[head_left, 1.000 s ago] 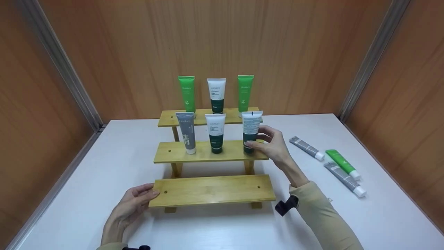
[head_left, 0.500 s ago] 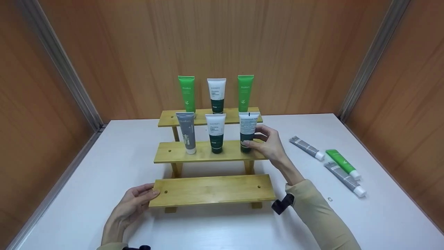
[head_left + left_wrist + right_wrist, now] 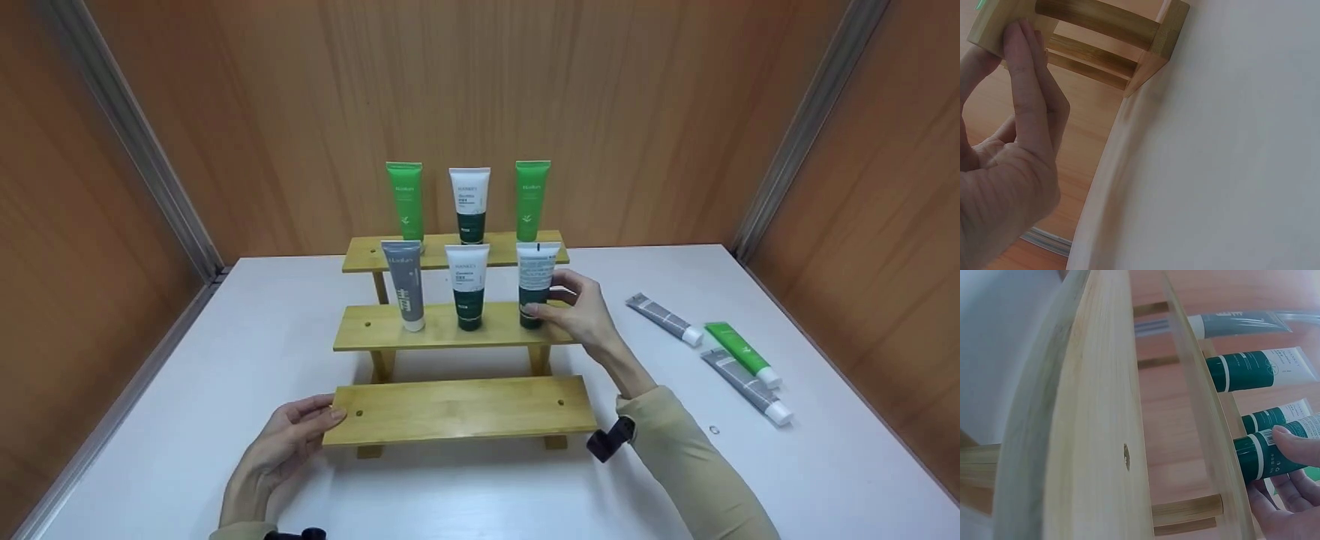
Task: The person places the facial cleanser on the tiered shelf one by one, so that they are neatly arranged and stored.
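Note:
A three-step wooden rack stands on the white table. My right hand grips a white and dark green tube standing cap down at the right end of the middle step; the right wrist view shows the thumb lying on that tube. Beside it stand another white and green tube and a grey tube. My left hand rests with straight fingers against the left end of the bottom step.
The top step holds two green tubes with a white and green one between. Two grey tubes and a green tube lie on the table to the right. Wooden walls close in the table.
My right hand has slid the white and green tube slightly left on the middle step and stood it more upright. The left hand has stayed put.

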Available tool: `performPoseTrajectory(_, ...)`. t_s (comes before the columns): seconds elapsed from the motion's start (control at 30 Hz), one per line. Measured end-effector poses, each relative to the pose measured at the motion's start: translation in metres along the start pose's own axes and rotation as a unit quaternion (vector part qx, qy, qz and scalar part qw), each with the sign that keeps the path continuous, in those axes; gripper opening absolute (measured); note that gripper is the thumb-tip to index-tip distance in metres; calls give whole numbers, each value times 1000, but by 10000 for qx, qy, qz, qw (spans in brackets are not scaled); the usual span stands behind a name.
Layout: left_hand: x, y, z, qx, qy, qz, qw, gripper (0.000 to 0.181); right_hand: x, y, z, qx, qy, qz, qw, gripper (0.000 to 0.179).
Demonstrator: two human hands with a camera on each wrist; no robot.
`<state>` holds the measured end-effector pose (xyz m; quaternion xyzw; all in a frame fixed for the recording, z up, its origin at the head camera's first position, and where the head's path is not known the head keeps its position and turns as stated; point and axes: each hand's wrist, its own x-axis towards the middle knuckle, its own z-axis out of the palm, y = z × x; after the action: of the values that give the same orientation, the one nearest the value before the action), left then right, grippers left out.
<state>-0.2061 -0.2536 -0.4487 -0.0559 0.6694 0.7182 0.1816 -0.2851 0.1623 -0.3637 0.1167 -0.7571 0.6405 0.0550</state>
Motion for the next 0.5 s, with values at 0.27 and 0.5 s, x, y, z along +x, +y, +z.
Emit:
performPoseTrajectory(0.27, -1, 0, 0, -45, -114, -10, 9999, 67, 0, 1, 0, -42, 22, 17, 10000, 52)
performPoseTrajectory(0.5, -2, 1, 1, -73, -23, -32, 10000, 67, 0, 1, 0, -22, 10, 28, 10000, 52)
